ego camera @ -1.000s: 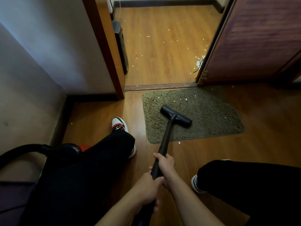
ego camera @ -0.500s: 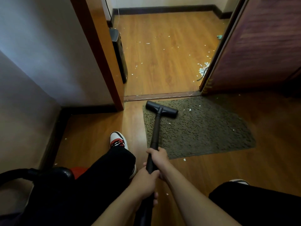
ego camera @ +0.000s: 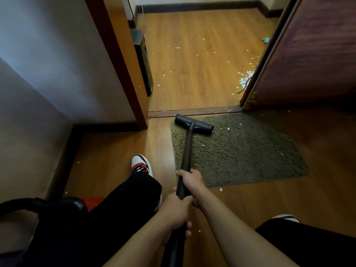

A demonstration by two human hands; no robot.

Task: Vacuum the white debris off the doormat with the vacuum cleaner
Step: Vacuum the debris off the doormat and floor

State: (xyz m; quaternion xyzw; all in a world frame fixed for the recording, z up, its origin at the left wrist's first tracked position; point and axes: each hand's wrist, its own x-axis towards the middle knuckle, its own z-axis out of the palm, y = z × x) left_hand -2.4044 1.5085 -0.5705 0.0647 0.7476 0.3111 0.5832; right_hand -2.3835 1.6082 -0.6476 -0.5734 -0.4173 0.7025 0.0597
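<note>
Head view: the dark olive shaggy doormat (ego camera: 240,151) lies on the brown wood-plank floor (ego camera: 327,199), its far edge just beside the dark threshold strip (ego camera: 192,112) of an open doorway. The vacuum cleaner's black T-shaped nozzle (ego camera: 194,126) rests on the mat's far left corner, close to the threshold. A few small white debris flecks (ego camera: 228,128) dot the pile to the right of the nozzle, and one more lies on the floor just off the near edge.

The long black wand (ego camera: 186,151) runs from the nozzle back toward the person. The right hand (ego camera: 190,182) is wrapped round the wand higher up, and the left hand (ego camera: 176,212) grips it just below, the two nearly touching.

A white, red and black sneaker (ego camera: 140,164) stands left of the mat. At lower left a black rounded shape with a curved hose (ego camera: 57,204) is possibly the vacuum body, too dim to be sure. Beyond the threshold, a heap of white scraps (ego camera: 245,79) sits by the edge of the dark reddish door (ego camera: 308,54).
</note>
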